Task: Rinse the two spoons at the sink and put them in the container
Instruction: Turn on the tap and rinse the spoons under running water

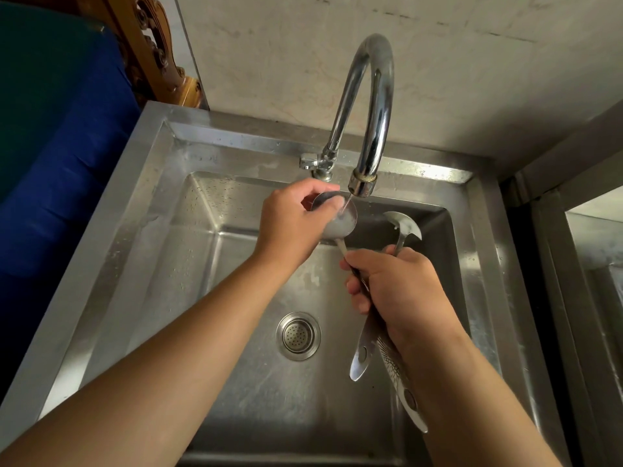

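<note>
Looking down into a steel sink (161, 210) with a round drain strainer (298, 336) in its floor. Curving over the basin, a chrome gooseneck faucet (374, 106), letting a thin stream fall onto the bowl of the first spoon (338, 219). Cupping that bowl from the left, the left hand (290, 227), fingers curled over its rim. Gripping both handles together, the right hand (394, 291), the second spoon (404, 227) sticking up just right of the first, its bowl clear of the stream. Trailing below the wrist, two long handles with hanging holes.
</note>
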